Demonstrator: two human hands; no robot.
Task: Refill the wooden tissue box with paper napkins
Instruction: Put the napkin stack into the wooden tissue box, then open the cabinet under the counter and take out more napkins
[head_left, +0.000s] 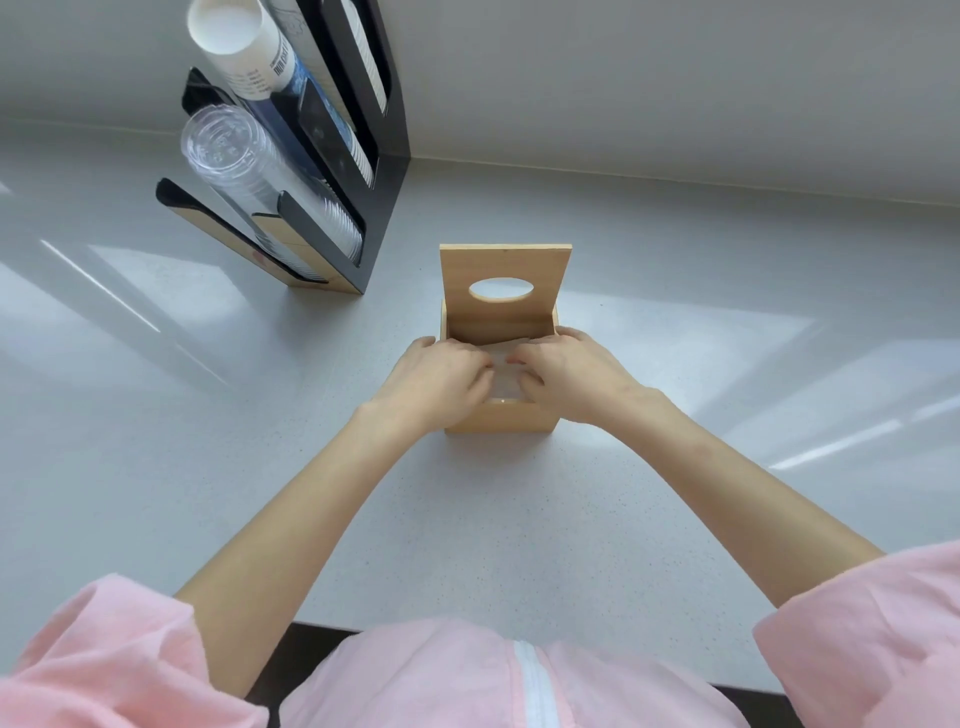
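Observation:
The wooden tissue box (501, 418) stands on the counter in the middle of the view. Its hinged lid (505, 270), with an oval hole, is tipped up at the back. White paper napkins (505, 358) lie inside the box. My left hand (441, 376) and my right hand (569, 371) are both over the box opening, fingertips curled down onto the napkins. The hands hide most of the stack, so I cannot tell whether the fingers pinch it or only press on it.
A black and wood cup dispenser (332, 171) stands at the back left. It holds clear plastic lids (228, 150) and paper cups (234, 31). A wall runs along the back of the grey counter (519, 519). The counter's front edge is near my body.

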